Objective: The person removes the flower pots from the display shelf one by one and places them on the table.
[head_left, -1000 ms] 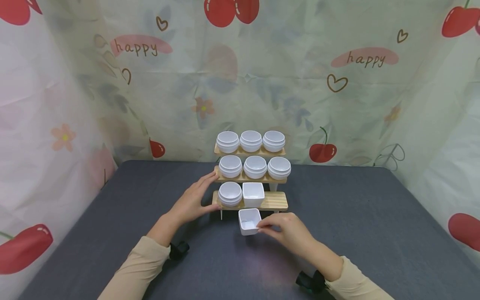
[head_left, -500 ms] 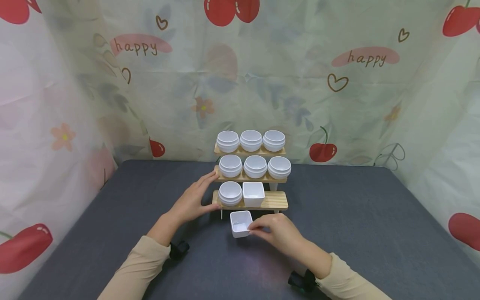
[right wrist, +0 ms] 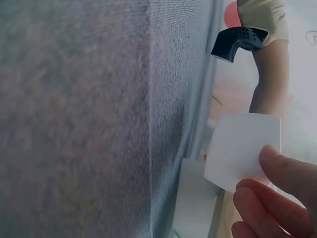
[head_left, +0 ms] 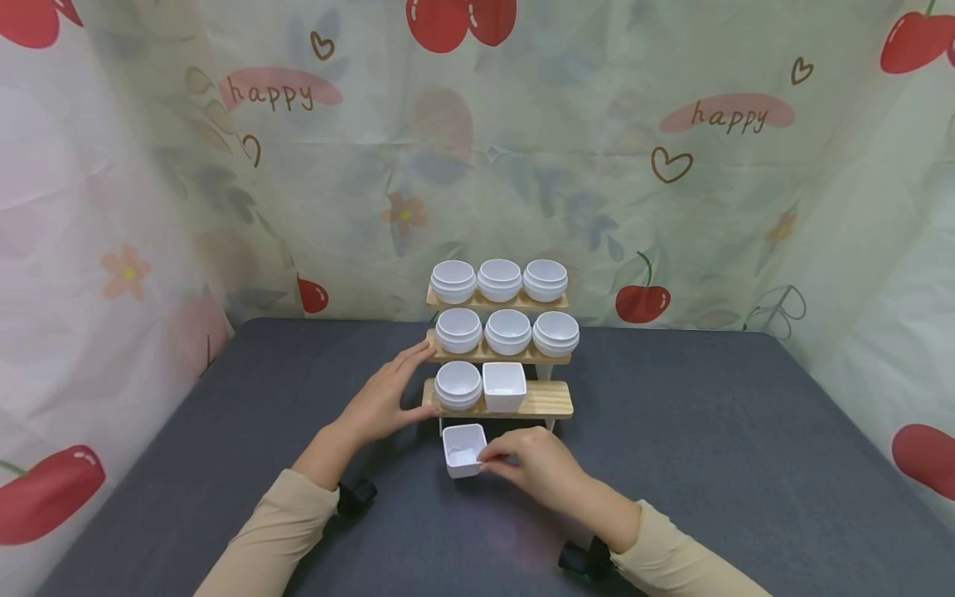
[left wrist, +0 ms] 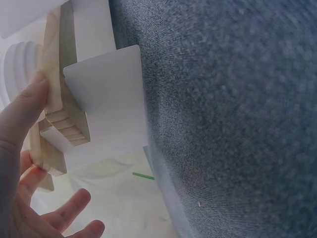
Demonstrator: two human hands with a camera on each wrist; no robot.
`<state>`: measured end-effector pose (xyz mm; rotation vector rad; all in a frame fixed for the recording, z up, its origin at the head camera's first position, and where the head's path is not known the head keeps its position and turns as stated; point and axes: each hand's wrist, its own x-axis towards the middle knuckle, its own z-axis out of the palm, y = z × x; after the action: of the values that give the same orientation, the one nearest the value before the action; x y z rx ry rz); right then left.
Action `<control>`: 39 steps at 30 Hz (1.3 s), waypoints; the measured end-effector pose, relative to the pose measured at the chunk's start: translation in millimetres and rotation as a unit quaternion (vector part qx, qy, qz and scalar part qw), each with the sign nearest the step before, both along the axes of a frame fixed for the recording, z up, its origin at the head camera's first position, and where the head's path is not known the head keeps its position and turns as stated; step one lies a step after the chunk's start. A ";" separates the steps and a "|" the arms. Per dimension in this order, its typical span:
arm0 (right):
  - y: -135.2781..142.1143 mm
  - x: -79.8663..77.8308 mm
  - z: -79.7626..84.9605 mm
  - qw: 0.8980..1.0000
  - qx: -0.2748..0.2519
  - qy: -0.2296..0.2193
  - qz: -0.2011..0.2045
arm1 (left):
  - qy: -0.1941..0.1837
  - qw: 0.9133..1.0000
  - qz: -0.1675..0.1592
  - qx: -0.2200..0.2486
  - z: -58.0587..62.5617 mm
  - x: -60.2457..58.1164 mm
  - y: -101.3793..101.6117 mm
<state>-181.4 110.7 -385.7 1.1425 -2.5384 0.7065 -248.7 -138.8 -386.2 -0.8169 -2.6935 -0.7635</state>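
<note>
A three-tier wooden stand (head_left: 548,400) holds small white bowls in the head view. My left hand (head_left: 384,396) is at its left end, thumb laid along the lowest board and fingertips at the middle board (left wrist: 47,153), fingers mostly straight. Between thumb and fingers, my right hand (head_left: 539,466) pinches the right side of a square white bowl (head_left: 463,448). The bowl is in front of the stand's lower left, tilted toward me. From the right wrist view its smooth outer side (right wrist: 242,148) shows. Another square bowl (head_left: 504,386) sits on the lowest board beside a round bowl (head_left: 458,385).
Three round white bowls (head_left: 509,333) line the middle tier and three more (head_left: 500,280) the top tier. The stand has white side supports (left wrist: 111,99). A dark grey cloth (head_left: 694,448) covers the table, and a printed curtain (head_left: 552,99) hangs behind it.
My right hand has carried the square bowl to the left and slightly toward me, along the front of the stand. My left hand has stayed at the stand's left end.
</note>
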 end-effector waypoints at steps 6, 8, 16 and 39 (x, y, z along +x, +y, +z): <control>-6.2 -0.4 -1.1 1.000 0.008 -0.002 -0.005 | -0.003 1.000 0.002 -0.001 0.3 0.0 0.2; -8.2 -0.3 -1.5 1.000 0.010 0.000 -0.008 | -0.005 1.000 0.002 -0.001 0.8 0.3 0.4; -17.6 -0.6 -2.0 1.000 0.016 -0.009 -0.011 | -0.018 1.000 0.006 -0.007 1.7 0.6 -0.6; -39.3 -1.6 -6.4 0.999 0.024 -0.038 -0.031 | -0.009 1.000 0.001 0.001 0.8 0.2 0.2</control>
<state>-183.1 71.4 -392.1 1.0665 -2.6539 0.6904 -248.5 -138.6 -385.4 -0.8107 -2.7090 -0.7778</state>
